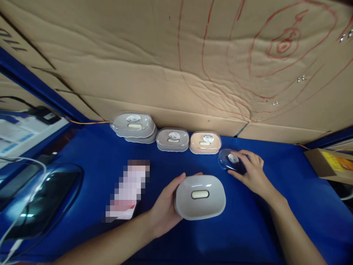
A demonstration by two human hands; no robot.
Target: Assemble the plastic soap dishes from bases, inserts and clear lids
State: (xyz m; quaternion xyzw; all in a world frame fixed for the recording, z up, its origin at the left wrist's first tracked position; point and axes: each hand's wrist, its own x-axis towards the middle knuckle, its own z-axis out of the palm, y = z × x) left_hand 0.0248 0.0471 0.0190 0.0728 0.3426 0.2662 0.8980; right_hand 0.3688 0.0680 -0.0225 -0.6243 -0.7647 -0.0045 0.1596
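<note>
My left hand (pixel 164 209) is closed around the left side of a grey oval soap dish (pixel 213 206), tilted so that its inside faces me. A cream-coloured pill-shaped piece shows in the middle of its floor. Further right, my right hand (pixel 255 172) grips a clear plastic lid (pixel 224 160) by its right end, low over the blue table. A round sticker is on this lid. The dish and the lid are apart.
Along the cardboard wall (pixel 132 84) stand lidded soap boxes: a grey stack (pixel 121 123), a single grey box (pixel 162 141) and a peach box (pixel 195 145). A pixelated phone-like object (pixel 127 191) lies left on the blue table (pixel 171 243). A dark device (pixel 46 202) with cables is far left, a cardboard box (pixel 317 162) far right.
</note>
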